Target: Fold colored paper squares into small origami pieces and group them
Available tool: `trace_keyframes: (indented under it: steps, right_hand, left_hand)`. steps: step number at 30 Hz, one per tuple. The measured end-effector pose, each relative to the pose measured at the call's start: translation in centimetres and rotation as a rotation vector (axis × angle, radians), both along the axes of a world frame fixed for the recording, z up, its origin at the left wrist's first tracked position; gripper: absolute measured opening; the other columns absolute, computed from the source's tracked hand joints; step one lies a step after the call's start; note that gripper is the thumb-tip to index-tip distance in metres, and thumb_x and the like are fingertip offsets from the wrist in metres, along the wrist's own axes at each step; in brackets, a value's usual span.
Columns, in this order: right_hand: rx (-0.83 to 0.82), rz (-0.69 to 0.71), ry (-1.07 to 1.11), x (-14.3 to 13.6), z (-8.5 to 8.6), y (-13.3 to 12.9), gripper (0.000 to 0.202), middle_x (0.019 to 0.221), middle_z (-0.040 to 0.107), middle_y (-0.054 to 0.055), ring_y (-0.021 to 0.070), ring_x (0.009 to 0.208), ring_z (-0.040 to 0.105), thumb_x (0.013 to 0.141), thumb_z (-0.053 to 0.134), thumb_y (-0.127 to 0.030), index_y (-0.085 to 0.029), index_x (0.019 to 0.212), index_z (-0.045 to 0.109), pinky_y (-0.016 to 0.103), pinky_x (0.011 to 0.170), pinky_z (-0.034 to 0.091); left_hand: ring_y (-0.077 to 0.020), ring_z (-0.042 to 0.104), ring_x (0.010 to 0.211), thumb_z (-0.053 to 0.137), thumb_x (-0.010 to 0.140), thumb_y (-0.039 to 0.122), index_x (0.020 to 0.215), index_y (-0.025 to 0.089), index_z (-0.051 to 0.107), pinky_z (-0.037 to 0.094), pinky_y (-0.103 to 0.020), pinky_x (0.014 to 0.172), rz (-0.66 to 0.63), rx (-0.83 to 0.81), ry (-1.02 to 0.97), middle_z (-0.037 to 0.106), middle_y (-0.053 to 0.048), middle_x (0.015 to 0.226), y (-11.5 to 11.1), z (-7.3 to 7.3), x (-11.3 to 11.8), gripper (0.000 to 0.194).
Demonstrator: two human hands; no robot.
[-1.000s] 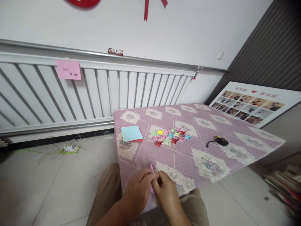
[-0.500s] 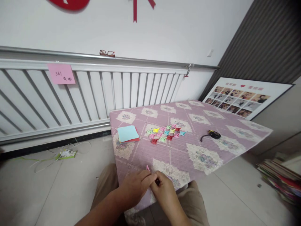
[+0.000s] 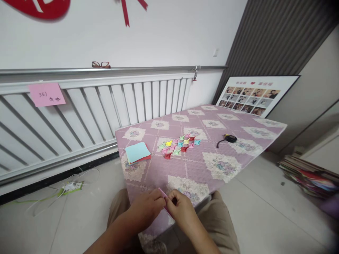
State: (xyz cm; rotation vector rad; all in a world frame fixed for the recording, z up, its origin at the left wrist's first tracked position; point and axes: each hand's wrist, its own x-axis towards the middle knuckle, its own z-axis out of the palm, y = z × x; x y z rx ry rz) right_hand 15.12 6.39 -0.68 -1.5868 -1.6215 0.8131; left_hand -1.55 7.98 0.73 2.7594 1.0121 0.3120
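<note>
Near the table's front edge, my left hand (image 3: 148, 209) and my right hand (image 3: 182, 208) pinch a narrow folded pink paper (image 3: 161, 192) between them. Its pointed end sticks up past my left fingers, and another part shows below, between the hands. Several small folded paper pieces (image 3: 177, 152) in pink, red, green, yellow and blue lie in rows beyond my hands. To their left is a stack of square paper (image 3: 137, 152), light blue on top with red beneath.
A black object with a strap (image 3: 231, 138) lies on the right of the cloth-covered table (image 3: 196, 165). Behind stands a white radiator (image 3: 100, 116) with a pink note (image 3: 47, 94); glasses (image 3: 101, 65) rest on its pipe. A photo board (image 3: 254, 95) leans at the back right.
The view has turned a little to the right. My hands have moved slightly apart, and more of the pink paper shows between them.
</note>
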Motion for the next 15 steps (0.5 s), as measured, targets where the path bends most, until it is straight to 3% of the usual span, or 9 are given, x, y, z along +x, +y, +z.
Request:
trace_keyframes:
  steps: [8, 12, 15]
  right_hand:
    - [0.114, 0.085, 0.002, 0.7, 0.3, -0.3, 0.006, 0.071, 0.054, -0.002, 0.0140, 0.066, 0.053, 0.077, 0.047, -0.017, -0.022, 0.080, 0.047, 0.023, 0.060, 0.038]
    - [0.258, 0.323, 0.031, 1.3, 1.0, -0.3, 0.014, 0.088, 0.056, 0.003, 0.0141, 0.080, 0.054, 0.078, 0.039, -0.010, -0.021, 0.074, 0.047, 0.025, 0.072, 0.041]
    - [0.207, 0.486, -0.041, 1.6, 2.1, -0.3, 0.018, 0.078, 0.055, 0.002, 0.0132, 0.071, 0.052, 0.079, 0.037, -0.010, -0.020, 0.068, 0.047, 0.024, 0.066, 0.039]
  left_hand:
    - [-0.0160, 0.053, 0.087, 0.046, 0.089, 0.011, 0.095, 0.020, 0.059, 0.041, -0.024, 0.075, -0.101, -0.032, -0.043, 0.058, -0.001, 0.099, 0.1, 0.4, 0.0, 0.017]
    - [-0.0157, 0.052, 0.086, 0.045, 0.087, 0.009, 0.095, 0.019, 0.059, 0.041, -0.024, 0.077, -0.099, -0.096, -0.097, 0.057, -0.002, 0.099, 0.0, 0.5, -0.3, 0.019]
    - [-0.0170, 0.052, 0.088, 0.044, 0.086, 0.010, 0.092, 0.019, 0.061, 0.041, -0.026, 0.080, -0.103, -0.156, -0.101, 0.058, -0.003, 0.098, -0.1, 0.6, -0.4, 0.020]
